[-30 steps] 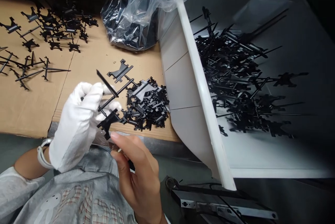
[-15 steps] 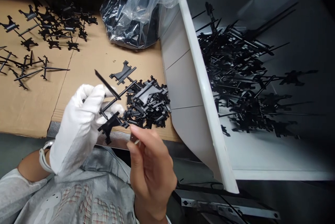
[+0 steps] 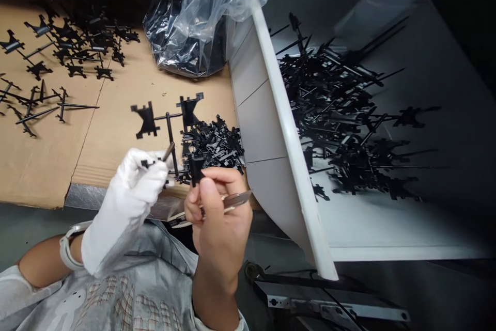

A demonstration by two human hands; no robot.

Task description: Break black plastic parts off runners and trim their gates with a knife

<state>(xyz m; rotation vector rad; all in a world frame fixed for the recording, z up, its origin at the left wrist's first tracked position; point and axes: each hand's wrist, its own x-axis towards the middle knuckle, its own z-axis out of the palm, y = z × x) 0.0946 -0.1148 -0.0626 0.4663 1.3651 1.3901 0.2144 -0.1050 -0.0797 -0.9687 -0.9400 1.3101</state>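
Cardboard bench covering (image 3: 96,166) is lying beneath the work. Gloved left hand (image 3: 129,194) is pinching a black plastic runner (image 3: 171,135) near its lower end, fingertips pressed together. Bare right hand (image 3: 219,212) is clasping steel snips (image 3: 236,198) and pinching a black tab (image 3: 196,171). Two winged parts (image 3: 147,119) are branching from the runner, just above a loose heap of black parts (image 3: 213,147). Fingers are hiding the snips' pivot, so their opening cannot be made out.
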